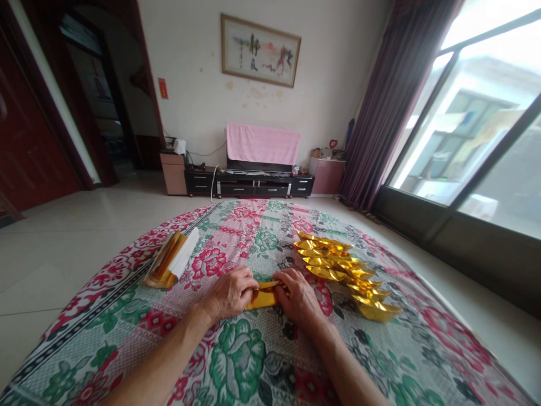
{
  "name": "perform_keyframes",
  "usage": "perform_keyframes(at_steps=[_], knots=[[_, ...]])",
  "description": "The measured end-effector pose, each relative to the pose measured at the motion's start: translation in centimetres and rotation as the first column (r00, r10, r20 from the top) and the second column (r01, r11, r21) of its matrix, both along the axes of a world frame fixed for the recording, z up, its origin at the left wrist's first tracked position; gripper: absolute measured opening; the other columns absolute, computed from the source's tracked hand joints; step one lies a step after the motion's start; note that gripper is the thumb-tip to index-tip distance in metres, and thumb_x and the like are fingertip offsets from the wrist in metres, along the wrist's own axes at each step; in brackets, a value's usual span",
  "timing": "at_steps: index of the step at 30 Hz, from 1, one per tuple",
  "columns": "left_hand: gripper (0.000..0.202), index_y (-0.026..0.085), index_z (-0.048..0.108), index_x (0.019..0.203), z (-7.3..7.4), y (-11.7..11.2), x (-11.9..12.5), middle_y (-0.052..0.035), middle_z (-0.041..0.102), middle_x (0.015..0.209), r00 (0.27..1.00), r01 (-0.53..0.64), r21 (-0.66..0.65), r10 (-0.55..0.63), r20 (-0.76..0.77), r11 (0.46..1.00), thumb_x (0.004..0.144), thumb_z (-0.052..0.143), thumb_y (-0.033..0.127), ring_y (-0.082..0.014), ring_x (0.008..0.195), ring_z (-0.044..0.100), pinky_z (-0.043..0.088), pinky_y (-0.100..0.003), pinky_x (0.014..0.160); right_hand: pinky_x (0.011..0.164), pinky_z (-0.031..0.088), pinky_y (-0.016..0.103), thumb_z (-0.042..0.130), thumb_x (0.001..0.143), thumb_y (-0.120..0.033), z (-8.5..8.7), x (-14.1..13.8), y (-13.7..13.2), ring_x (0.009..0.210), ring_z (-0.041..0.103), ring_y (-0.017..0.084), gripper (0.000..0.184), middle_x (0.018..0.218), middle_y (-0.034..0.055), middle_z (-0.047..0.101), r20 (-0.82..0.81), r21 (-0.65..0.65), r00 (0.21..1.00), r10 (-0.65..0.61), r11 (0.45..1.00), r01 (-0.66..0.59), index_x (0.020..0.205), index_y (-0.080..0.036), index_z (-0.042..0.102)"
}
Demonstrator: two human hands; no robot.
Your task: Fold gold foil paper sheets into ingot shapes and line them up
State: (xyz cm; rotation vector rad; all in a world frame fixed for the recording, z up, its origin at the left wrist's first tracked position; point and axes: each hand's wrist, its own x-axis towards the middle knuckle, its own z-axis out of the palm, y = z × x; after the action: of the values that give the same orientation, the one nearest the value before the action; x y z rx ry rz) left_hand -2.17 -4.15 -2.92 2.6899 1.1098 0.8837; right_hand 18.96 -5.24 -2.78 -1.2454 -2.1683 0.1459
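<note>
A sheet of gold foil paper [262,299], partly folded into a narrow strip, lies on the flowered tablecloth [236,361] between my hands. My left hand [233,292] pinches its left end, fingers curled together. At the other end, my right hand [296,293] has its fingers bent over the folded edge and grips it. Off to the right sit several folded gold paper ingots [327,273], boat-shaped with pointed ends, set close together in slanting rows. A stack of gold and white paper sheets [171,259] rests on the left side of the cloth, slightly curled.
The cloth covers a round table. Beyond it stands a low black TV cabinet [253,186] with a pink cloth [262,144] draped over what stands on it. A purple curtain [382,101] hangs beside the large window at right. A framed picture [261,51] is on the wall.
</note>
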Motion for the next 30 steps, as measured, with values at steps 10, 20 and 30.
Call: perform_keyframes(at_steps=[10,20,30], knots=[[0.007,0.018,0.058,0.076,0.7,-0.5,1.6,-0.0014,0.057,0.077,0.993,-0.116,-0.007,0.116,-0.014,0.993,0.08,0.051,0.019,-0.0142,0.077,0.052,0.042,-0.025,0.071,0.074,0.04,0.025,0.042,0.085,-0.014,0.4,-0.4,0.1,0.079,0.052,0.015,0.019,0.082,0.0033,0.058,-0.01,0.0,0.999,-0.035,0.999,0.035,0.085,-0.021,0.06],[0.019,0.021,0.062,0.084,1.4,-0.4,2.1,-0.0017,0.061,0.078,0.971,-0.175,0.014,0.175,-0.164,0.984,0.082,0.044,0.014,-0.0163,0.079,0.052,0.041,-0.027,0.073,0.07,0.039,0.023,0.046,0.08,-0.01,0.2,-0.5,0.1,0.075,0.052,0.013,0.019,0.077,0.0019,0.058,-0.041,-0.002,0.997,-0.062,0.998,0.062,0.079,-0.02,0.061],[0.022,0.018,0.062,0.076,2.2,-0.9,3.3,-0.0045,0.06,0.075,0.925,-0.262,0.039,0.263,-0.275,0.964,0.084,0.041,0.016,-0.0164,0.076,0.054,0.041,-0.026,0.068,0.07,0.041,0.022,0.047,0.084,-0.016,0.3,-0.6,0.1,0.079,0.054,0.013,0.017,0.084,0.0032,0.057,-0.037,0.036,0.999,-0.032,0.999,0.033,0.085,-0.022,0.063]])
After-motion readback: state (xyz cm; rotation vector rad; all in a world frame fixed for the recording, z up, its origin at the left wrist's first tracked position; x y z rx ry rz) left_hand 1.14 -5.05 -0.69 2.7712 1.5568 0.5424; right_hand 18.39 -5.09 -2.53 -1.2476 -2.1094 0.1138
